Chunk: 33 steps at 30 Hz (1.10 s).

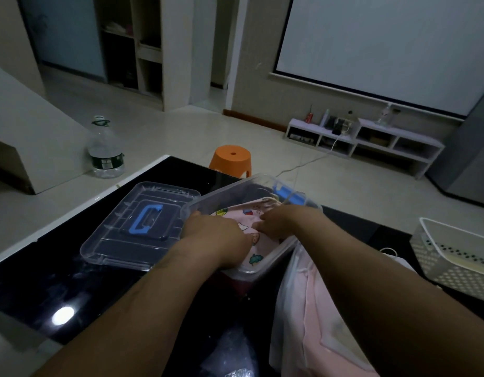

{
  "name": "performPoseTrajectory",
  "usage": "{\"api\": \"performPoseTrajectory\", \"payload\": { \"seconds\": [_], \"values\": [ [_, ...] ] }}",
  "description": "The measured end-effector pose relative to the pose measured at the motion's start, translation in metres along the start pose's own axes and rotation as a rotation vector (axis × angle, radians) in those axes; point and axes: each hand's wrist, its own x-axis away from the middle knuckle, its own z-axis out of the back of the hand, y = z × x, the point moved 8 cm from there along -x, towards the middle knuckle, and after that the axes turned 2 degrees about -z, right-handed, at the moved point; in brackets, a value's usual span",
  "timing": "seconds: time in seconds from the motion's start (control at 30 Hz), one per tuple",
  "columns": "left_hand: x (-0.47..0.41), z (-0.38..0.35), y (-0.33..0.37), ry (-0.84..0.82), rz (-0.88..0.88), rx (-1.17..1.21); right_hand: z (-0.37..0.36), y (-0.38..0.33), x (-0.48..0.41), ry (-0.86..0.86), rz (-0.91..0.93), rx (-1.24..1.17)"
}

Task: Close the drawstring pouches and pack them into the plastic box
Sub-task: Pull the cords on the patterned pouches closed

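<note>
Left hand: down on the pouch inside the box; its fingers are hidden, so I cannot tell its grip.
Right hand: fingers curled on the cloth, seemingly pinching it.
Pink printed pouch: lying in the plastic box, under both hands.
Done: this pouch looks nearly packed.
Left: lid is off, beside the box; the plastic bag of pink cloth probably holds more.

Orange stool, water jug, white basket.

left hand, right hand, palms down
</note>
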Motion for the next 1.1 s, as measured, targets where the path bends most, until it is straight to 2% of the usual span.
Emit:
{"api": "performPoseTrajectory", "payload": {
  "seconds": [0.1,0.17,0.23,0.3,0.33,0.4,0.5,0.6,0.7,0.87,1.1],
  "values": [
    [0.002,-0.001,0.002,-0.032,-0.003,-0.022,-0.001,-0.003,-0.001,0.01,-0.014,0.007],
    [0.002,-0.002,0.001,-0.005,-0.009,-0.024,0.005,-0.003,0.003,0.091,-0.009,0.001],
    [-0.002,-0.003,-0.003,0.068,-0.01,0.033,0.02,-0.002,0.017,0.29,0.006,-0.053],
    [-0.008,-0.003,-0.006,0.169,0.006,0.102,0.037,0.003,0.041,0.566,0.02,-0.134],
    [-0.01,-0.001,-0.006,0.218,0.009,0.125,0.041,0.004,0.051,0.639,0.029,-0.155],
    [-0.009,0.0,0.004,0.25,-0.012,0.151,0.038,0.006,0.058,0.615,0.04,-0.177],
    [0.003,-0.002,0.026,0.158,-0.08,0.063,0.034,0.017,0.061,0.528,-0.004,-0.218],
    [0.007,-0.006,0.033,0.043,-0.105,-0.016,0.047,0.033,0.061,0.592,-0.034,-0.177],
    [0.004,-0.008,0.031,-0.004,-0.093,-0.036,0.059,0.053,0.053,0.627,-0.096,-0.171],
    [-0.005,-0.011,0.028,-0.006,-0.101,-0.014,0.054,0.066,0.021,0.433,-0.132,-0.259],
    [-0.007,-0.001,0.022,0.118,-0.07,0.09,0.07,0.08,0.014,0.654,-0.146,-0.245]
  ]
}}
